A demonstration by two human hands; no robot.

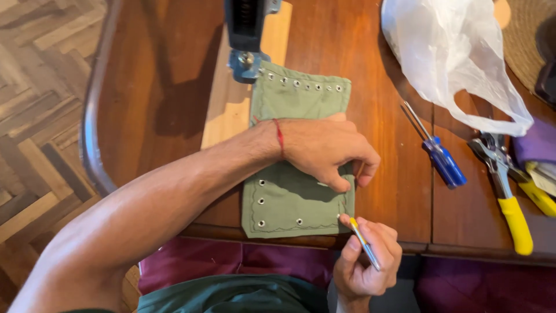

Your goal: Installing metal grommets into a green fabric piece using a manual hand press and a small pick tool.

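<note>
A green fabric piece (289,200) with metal eyelets along its edges lies on the brown wooden table (394,191). My left hand (327,149) presses down on the fabric near its right edge, fingertips pinching the cloth. My right hand (366,261) grips a thin pen-like tool (364,242) with a yellow band, its tip touching the fabric's lower right corner. A blue metal press tool (248,35) stands at the fabric's top left corner.
A blue-handled screwdriver (439,155) lies right of the fabric. Yellow-handled pliers (507,197) rest further right. A white plastic bag (452,58) sits at top right beside a woven mat (527,40). A light wooden board (231,110) lies under the fabric. Parquet floor is left.
</note>
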